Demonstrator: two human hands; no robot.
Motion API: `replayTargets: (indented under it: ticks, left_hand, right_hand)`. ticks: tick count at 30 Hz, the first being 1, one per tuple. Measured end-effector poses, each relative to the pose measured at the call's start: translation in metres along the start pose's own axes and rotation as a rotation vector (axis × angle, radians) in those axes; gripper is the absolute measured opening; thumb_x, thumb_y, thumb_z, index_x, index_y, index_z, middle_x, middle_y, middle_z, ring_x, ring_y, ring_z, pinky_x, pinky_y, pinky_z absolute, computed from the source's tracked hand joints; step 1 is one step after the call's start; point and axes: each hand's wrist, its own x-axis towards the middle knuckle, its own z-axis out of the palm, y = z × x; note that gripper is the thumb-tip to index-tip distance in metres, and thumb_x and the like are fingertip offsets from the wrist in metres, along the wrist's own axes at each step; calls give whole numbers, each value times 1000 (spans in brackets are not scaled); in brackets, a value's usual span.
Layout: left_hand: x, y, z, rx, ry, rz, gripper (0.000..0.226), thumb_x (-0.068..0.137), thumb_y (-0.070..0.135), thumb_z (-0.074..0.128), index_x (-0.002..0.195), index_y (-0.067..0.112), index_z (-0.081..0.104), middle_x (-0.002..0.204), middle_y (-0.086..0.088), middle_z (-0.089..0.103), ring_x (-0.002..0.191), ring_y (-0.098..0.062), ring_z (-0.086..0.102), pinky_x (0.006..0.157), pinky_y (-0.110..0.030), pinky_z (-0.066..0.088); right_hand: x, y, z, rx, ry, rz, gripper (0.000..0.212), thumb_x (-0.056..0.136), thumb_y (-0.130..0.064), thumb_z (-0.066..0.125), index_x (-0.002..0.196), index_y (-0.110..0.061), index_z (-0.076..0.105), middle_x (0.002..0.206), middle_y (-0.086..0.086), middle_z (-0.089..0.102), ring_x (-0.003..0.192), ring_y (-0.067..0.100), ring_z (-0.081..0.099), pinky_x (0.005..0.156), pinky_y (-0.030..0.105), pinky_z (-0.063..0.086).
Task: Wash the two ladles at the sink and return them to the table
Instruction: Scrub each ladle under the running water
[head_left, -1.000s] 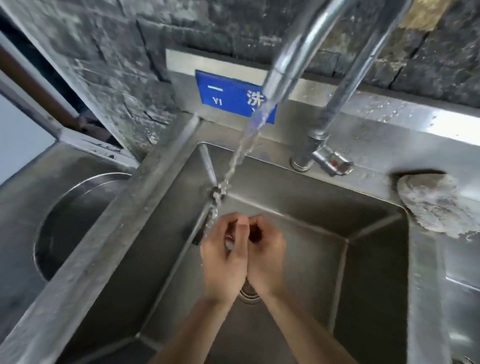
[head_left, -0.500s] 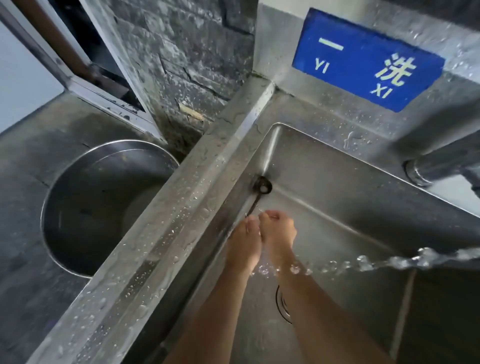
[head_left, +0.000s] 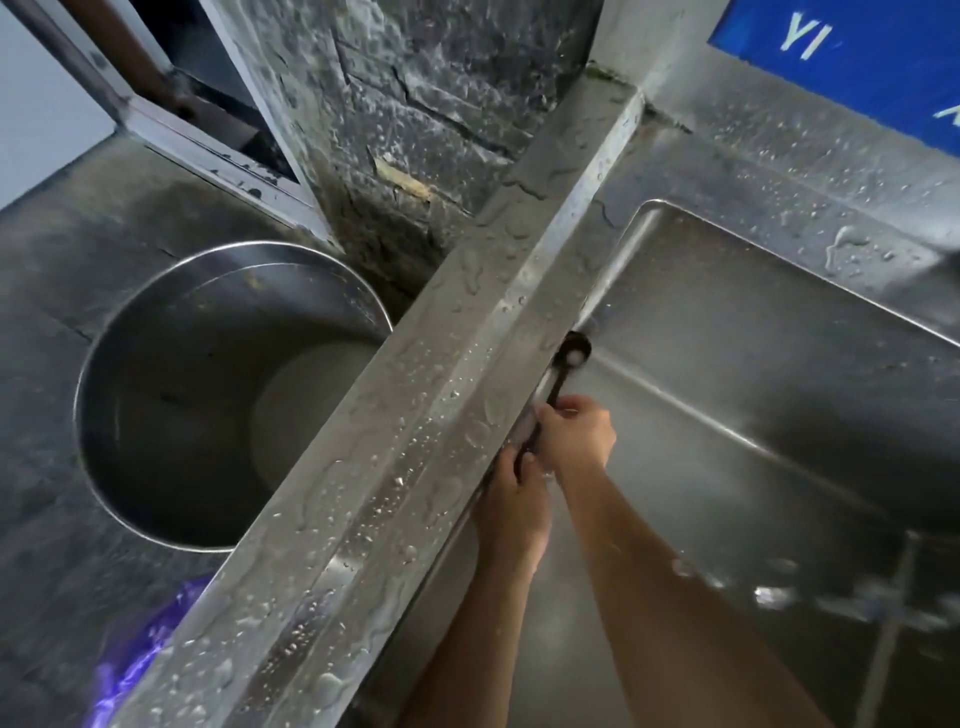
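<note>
The steel sink (head_left: 753, 364) spreads out to the right of both hands and beneath them, its walls beaded with drops. Left of the hands, past the sink's edge, stands a big round steel pot (head_left: 171, 389), seen from above. Between pot and hands runs the sink's wet ledge (head_left: 415, 441), slanting just beside the left wrist. Beyond the hands rises a wet dark brick wall (head_left: 415, 78), with a blue sign (head_left: 857, 67) off to the far right. A streak of running water (head_left: 779, 592) crosses below the right forearm, and purple plastic (head_left: 130, 670) shows well to the lower left. The left hand (head_left: 511, 506) is curled around the lower part of a ladle's thin dark handle, back toward the camera. The right hand (head_left: 579, 439), just ahead of it and touching it, pinches the handle higher up. The ladle (head_left: 573, 353) points away from the hands, its small dark bowl just past the right fingertips, close against the sink's left wall.
</note>
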Motion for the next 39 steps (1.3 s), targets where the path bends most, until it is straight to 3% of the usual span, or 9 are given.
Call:
replayTargets:
  ticks: [6, 10, 12, 18, 23, 26, 29, 34, 39]
  left_hand:
    - [-27, 6, -12, 12, -69, -39, 46, 100, 35, 47, 143, 19, 48, 142, -4, 56, 128, -19, 54, 107, -39, 44]
    - [-58, 27, -19, -166, -121, -182, 18, 100, 31, 50, 97, 23, 65, 98, -3, 70, 82, -18, 68, 74, -33, 53]
    - [-77, 41, -25, -184, -147, -156, 15, 99, 31, 53, 97, 26, 67, 90, 7, 71, 73, -10, 71, 69, -28, 56]
    - [-149, 90, -50, -176, -178, -88, 19, 103, 26, 50, 108, 20, 68, 101, 2, 75, 91, -17, 72, 77, -29, 58]
    - [-209, 131, -57, -186, -194, -21, 22, 103, 23, 50, 117, 17, 66, 110, -2, 73, 97, -18, 71, 74, -27, 57]
    - [-244, 147, -54, -171, -217, 44, 24, 102, 24, 53, 120, 15, 65, 110, -5, 73, 96, -18, 72, 66, -21, 53]
    - [-276, 161, -51, -87, -252, 86, 28, 103, 27, 52, 123, 13, 65, 111, -7, 74, 100, -21, 71, 73, -26, 55]
    - [-312, 180, -51, 3, -259, 123, 21, 100, 9, 50, 104, -4, 66, 111, -25, 72, 99, -33, 72, 60, -24, 58]
    - [-327, 189, -51, -147, -250, 68, 16, 90, 11, 61, 94, 3, 75, 102, -17, 76, 94, -32, 71, 76, -35, 55]
  right_hand:
    - [-14, 7, -31, 282, -8, 96, 22, 83, -32, 75, 102, -22, 82, 87, -1, 81, 87, 21, 76, 90, 41, 62]
    - [-50, 3, -66, 417, -69, 66, 12, 88, -24, 72, 86, -18, 82, 73, 0, 77, 72, 23, 73, 71, 36, 60]
    - [-74, -2, -88, 454, -97, 28, 18, 88, -16, 70, 72, -10, 77, 62, 5, 65, 63, 24, 61, 62, 38, 50]
    - [-148, -19, -155, 664, -156, 54, 4, 92, -10, 72, 92, -6, 72, 72, 7, 71, 58, 19, 67, 54, 30, 56]
    - [-205, -25, -208, 517, -187, -58, 21, 88, -20, 69, 72, -7, 71, 60, 6, 62, 59, 22, 58, 59, 38, 49]
    - [-240, -24, -240, 533, -233, -150, 18, 83, -24, 68, 71, -14, 76, 62, 7, 67, 62, 23, 64, 62, 40, 51]
    - [-263, -21, -264, 543, -265, -200, 15, 84, -21, 70, 75, -15, 79, 70, 17, 73, 66, 35, 70, 65, 44, 57]
    - [-291, -15, -293, 533, -298, -244, 17, 87, -19, 71, 79, -29, 83, 70, 7, 79, 60, 20, 74, 59, 33, 58]
    - [-314, -15, -303, 536, -294, -210, 12, 80, -17, 72, 78, -20, 84, 70, 8, 79, 57, 16, 69, 60, 30, 54]
